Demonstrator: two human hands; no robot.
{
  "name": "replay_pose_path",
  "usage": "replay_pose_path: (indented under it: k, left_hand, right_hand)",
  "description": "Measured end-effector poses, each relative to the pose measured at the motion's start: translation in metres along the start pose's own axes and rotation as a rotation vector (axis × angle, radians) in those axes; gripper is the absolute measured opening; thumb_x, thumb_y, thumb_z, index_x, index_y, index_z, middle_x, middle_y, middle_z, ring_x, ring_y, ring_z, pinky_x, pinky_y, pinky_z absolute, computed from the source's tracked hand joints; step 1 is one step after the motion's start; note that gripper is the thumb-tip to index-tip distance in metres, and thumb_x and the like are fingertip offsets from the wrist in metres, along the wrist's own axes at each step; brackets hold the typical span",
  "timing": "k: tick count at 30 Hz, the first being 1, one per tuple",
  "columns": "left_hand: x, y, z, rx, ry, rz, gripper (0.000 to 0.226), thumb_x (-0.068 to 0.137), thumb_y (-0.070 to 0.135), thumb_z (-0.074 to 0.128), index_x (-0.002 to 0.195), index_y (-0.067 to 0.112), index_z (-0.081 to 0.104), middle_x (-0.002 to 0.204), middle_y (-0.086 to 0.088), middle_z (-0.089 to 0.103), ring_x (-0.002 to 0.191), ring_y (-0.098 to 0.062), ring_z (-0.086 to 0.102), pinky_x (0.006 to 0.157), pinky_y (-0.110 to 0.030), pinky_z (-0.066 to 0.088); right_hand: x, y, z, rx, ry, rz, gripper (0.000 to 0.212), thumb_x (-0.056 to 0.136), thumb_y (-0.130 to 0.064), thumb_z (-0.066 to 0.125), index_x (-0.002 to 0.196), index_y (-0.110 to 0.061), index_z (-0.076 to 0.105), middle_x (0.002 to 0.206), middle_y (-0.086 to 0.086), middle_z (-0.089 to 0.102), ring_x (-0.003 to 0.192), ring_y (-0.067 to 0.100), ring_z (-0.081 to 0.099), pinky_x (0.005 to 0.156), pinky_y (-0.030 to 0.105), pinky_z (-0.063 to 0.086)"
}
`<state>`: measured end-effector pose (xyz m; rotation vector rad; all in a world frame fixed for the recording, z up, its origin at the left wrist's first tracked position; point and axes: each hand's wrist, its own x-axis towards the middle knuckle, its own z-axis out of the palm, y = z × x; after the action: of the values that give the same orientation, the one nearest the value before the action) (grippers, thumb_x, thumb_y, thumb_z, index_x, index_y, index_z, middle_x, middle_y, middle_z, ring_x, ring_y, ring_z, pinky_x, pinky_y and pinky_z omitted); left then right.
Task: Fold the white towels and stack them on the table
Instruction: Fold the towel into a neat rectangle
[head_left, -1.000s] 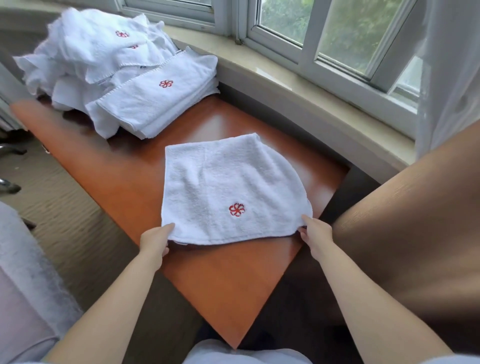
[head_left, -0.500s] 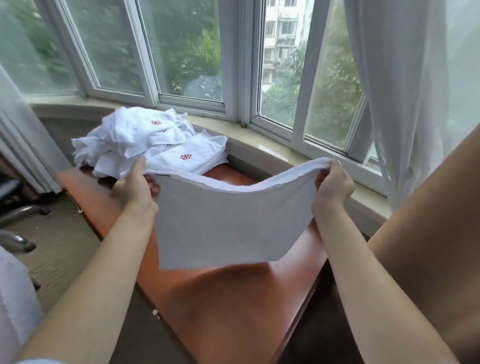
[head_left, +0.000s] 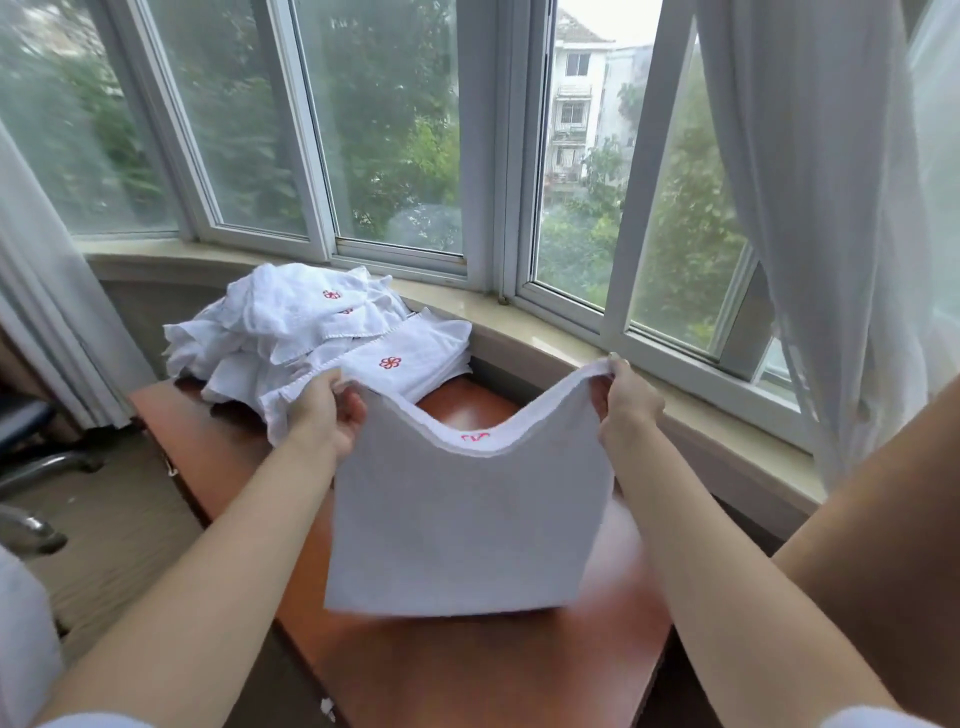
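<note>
A white towel (head_left: 467, 530) with a red flower mark hangs in the air over the orange-brown table (head_left: 493, 670), doubled over, its top edge sagging in the middle. My left hand (head_left: 324, 413) pinches its upper left corner and my right hand (head_left: 626, 400) pinches its upper right corner. Behind my left hand, at the table's far end, lies a heap of loose white towels (head_left: 280, 317), with a folded towel (head_left: 405, 364) beside it.
A stone window sill (head_left: 571, 338) and sliding windows run behind the table. A sheer white curtain (head_left: 810, 208) hangs at the right, another curtain at the left. An office chair's metal base (head_left: 31, 499) stands on the carpet to the left.
The towel lay flat on the table a second ago; both hands lifted it by its near corners. Since the last frame the hands have come closer together and the top edge sags more.
</note>
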<state>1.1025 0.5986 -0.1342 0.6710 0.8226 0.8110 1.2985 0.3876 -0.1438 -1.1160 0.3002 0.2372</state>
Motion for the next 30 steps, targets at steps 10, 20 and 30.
replay_pose_path:
  k: [10, 20, 30]
  left_hand:
    - [0.012, -0.013, -0.026, 0.114, 0.31, 0.384, 0.024, 0.077, 0.019, 0.064, 0.057, 0.017, 0.051, 0.035, 0.011, 0.044, 0.029, -0.006, 0.036, 0.04, -0.019, 0.029]
    - [-0.015, -0.212, -0.21, 0.904, 0.558, -0.063, 0.022, 0.087, 0.018, 0.06, 0.079, -0.002, 0.067, 0.079, -0.02, 0.065, 0.079, -0.039, 0.063, 0.067, -0.038, 0.047]
    - [-0.011, -0.203, -0.199, 0.862, 0.509, 0.103, 0.007, 0.087, 0.015, 0.061, 0.094, 0.013, 0.059, 0.094, -0.006, 0.063, 0.086, -0.029, 0.058, 0.074, -0.034, 0.045]
  right_hand:
    - [0.006, -0.011, -0.003, 0.104, 0.097, -0.346, 0.029, 0.089, -0.012, 0.062, 0.061, -0.018, 0.054, 0.057, -0.004, 0.048, 0.06, 0.013, 0.046, 0.059, 0.027, 0.038]
    - [0.022, 0.18, -0.184, -0.502, 0.342, 0.329, 0.037, 0.095, -0.015, 0.053, 0.128, 0.002, 0.055, 0.129, 0.016, 0.059, 0.113, 0.031, 0.059, 0.073, 0.027, 0.04]
    - [0.014, 0.179, -0.164, -0.589, 0.311, -0.062, 0.015, 0.088, -0.019, 0.052, 0.086, -0.023, 0.066, 0.081, -0.007, 0.062, 0.073, 0.016, 0.057, 0.056, 0.019, 0.04]
